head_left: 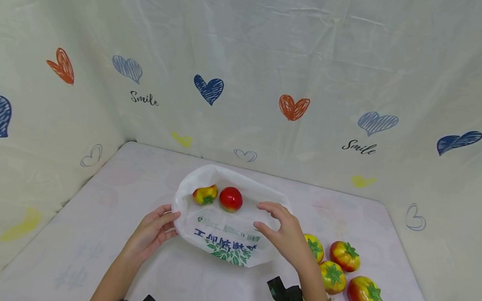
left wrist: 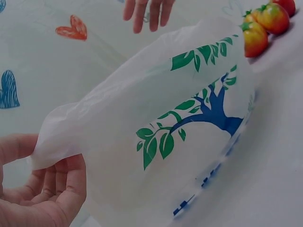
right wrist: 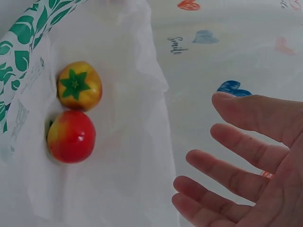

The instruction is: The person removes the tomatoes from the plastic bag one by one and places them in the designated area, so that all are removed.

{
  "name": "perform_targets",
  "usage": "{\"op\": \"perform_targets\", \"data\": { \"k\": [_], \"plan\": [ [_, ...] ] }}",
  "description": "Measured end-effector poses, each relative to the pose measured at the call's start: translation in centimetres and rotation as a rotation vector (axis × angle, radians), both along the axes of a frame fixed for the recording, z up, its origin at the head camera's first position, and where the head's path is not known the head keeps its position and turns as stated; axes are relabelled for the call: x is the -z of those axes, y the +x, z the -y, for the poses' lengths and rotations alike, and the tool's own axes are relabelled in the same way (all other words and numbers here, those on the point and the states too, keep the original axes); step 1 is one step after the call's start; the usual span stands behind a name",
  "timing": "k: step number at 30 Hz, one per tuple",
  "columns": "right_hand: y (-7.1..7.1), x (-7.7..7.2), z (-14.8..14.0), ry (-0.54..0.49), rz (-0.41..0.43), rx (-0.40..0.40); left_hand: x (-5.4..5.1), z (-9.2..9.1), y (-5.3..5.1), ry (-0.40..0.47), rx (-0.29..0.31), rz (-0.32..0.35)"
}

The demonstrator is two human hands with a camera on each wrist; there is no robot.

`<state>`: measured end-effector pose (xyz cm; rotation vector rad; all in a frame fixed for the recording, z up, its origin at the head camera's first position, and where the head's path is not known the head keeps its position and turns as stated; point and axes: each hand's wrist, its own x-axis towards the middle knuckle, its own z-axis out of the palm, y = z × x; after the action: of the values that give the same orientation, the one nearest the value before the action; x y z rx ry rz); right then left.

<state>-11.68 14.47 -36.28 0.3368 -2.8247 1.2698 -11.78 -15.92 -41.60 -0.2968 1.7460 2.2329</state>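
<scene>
A white plastic bag (head_left: pixel 255 257) with green leaf print and blue lettering lies spread with its mouth wide. Inside it, a yellow-red tomato (head_left: pixel 205 195) sits beside a red tomato (head_left: pixel 231 199); the right wrist view shows the yellow one (right wrist: pixel 80 86) and the red one (right wrist: pixel 72 136) touching. My left hand (head_left: pixel 155 232) pinches the bag's left rim between thumb and fingers, also plain in the left wrist view. Over the bag's right side hovers my right hand (head_left: pixel 283 233), fingers spread and apart from the tomatoes, holding nothing.
Several more yellow-red tomatoes (head_left: pixel 364 294) rest on the white table (head_left: pixel 199 286) to the right, one partly hidden behind my right forearm. A pale curtain (head_left: pixel 247 54) printed with hearts rises behind the table and along its sides.
</scene>
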Motion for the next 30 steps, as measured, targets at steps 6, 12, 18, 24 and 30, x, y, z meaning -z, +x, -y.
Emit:
{"op": "perform_targets", "data": {
  "k": [6, 12, 18, 24, 30],
  "plan": [
    [-2.0, 0.9, 1.0, -0.035, 0.017, -0.065, 0.0, 0.0, 0.0, 0.009, 0.002, 0.000],
    [-3.9, 2.0, 1.9, -0.076, 0.042, -0.103, 0.1, 0.0, 0.0, 0.020, 0.001, 0.002],
    [-5.5, 3.3, 2.7, -0.046, 0.059, -0.113, 0.1, 0.1, -0.1, 0.024, 0.007, -0.003],
    [-6.7, 3.8, 3.5, 0.001, 0.139, -0.117, 0.1, 0.1, -0.1, 0.024, 0.001, 0.004],
    [-7.7, 4.3, 4.6, 0.046, 0.160, -0.142, 0.1, 0.1, -0.1, 0.035, 0.002, 0.004]
  ]
}}
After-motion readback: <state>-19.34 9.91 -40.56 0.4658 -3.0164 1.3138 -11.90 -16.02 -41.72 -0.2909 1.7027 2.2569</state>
